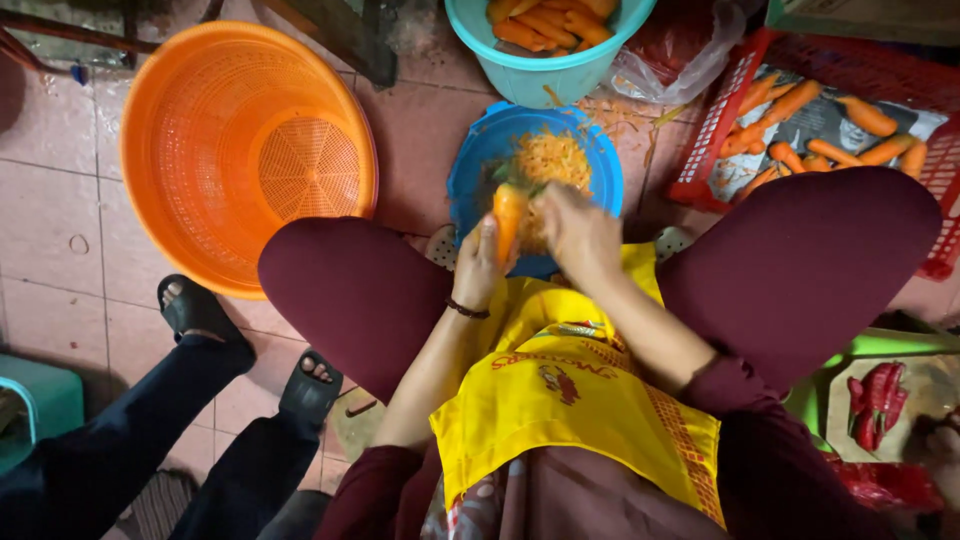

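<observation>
Left hand point(478, 268) grip clamped on upright carrot point(508, 215); right hand point(578, 230) curled over it, grip unclear, above blue basin point(470, 175)

The left hand point(478, 268) grips a carrot point(508, 215) over a blue bowl point(470, 175) of peelings — right hand point(580, 232) at its three o'clock, orange basket point(190, 150) at nine.

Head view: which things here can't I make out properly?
- Tool in right hand: hidden by the hand itself.
- Carrot lower end: covered by left hand.
- Teal bowl: cut by top edge.
- Blue basin near rim: behind both hands.
</observation>
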